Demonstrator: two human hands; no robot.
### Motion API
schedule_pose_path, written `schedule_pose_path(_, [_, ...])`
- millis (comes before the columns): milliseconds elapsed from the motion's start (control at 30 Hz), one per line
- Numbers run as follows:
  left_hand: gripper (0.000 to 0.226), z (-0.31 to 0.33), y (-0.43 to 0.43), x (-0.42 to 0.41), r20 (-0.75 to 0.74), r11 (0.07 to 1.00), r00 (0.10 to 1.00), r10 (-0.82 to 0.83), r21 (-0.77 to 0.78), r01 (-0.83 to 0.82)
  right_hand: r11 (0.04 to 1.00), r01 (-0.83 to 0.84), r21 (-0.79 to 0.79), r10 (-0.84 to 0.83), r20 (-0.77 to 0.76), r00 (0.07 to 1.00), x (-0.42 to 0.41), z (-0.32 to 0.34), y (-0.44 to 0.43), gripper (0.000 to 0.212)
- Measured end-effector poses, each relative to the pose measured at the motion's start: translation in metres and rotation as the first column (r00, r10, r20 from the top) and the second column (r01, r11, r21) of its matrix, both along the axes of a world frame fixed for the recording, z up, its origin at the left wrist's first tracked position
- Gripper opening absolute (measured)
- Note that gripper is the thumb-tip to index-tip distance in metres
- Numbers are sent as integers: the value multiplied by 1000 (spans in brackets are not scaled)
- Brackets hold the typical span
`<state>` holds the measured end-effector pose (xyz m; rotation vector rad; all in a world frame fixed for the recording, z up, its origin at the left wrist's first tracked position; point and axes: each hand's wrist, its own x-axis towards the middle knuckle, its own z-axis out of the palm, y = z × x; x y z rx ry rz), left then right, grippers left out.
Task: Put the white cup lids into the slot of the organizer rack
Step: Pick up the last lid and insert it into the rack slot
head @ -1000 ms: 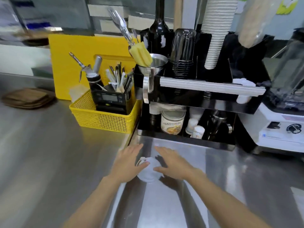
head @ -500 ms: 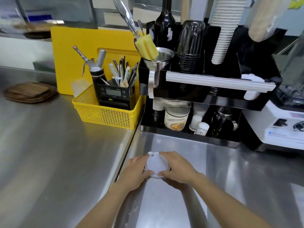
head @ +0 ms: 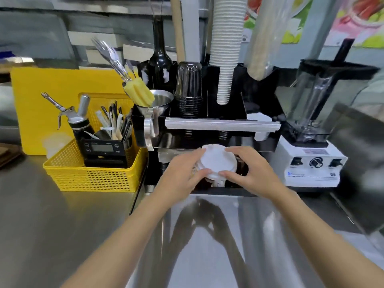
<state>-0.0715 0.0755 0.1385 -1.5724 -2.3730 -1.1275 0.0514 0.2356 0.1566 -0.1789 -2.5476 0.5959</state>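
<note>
A stack of white cup lids (head: 217,161) is held in the air between both hands, in front of the lower shelf of the black organizer rack (head: 222,125). My left hand (head: 181,175) grips the stack's left edge and my right hand (head: 248,171) grips its right edge. More white lids (head: 258,119) sit in the slot at the rack's right end, behind its silver front bar. The items on the rack's lower shelf are hidden behind the lids and hands.
A yellow basket (head: 93,177) with a scale and utensils stands left of the rack. A white blender (head: 311,159) stands to its right. Stacked white paper cups (head: 225,48), black cups (head: 189,90), a metal funnel (head: 155,104) and a dark bottle (head: 160,59) fill the rack's top. Steel counter (head: 207,235) lies below.
Both hands have lifted the stack of lids off the counter and carried it up and forward to the front of the rack.
</note>
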Motion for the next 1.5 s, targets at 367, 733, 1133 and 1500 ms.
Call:
schedule_pose_path(367, [47, 100, 114, -24, -121, 974, 968, -221, 29, 226, 988, 155, -24, -156, -85, 984, 7, 86, 93, 50])
schedule_pose_path(733, [44, 102, 190, -42, -193, 981, 971, -143, -160, 112, 930, 265, 253, -295, 88, 951, -35, 93, 170, 51])
schedule_pose_path(1133, [35, 84, 216, -65, -321, 978, 937, -136, -198, 74, 924, 198, 328, -285, 246, 926, -52, 94, 196, 37])
schedule_pose_path(1500, [43, 75, 224, -69, -446, 922, 871, -208, -385, 23, 889, 177, 422, -359, 405, 841, -57, 80, 195, 51])
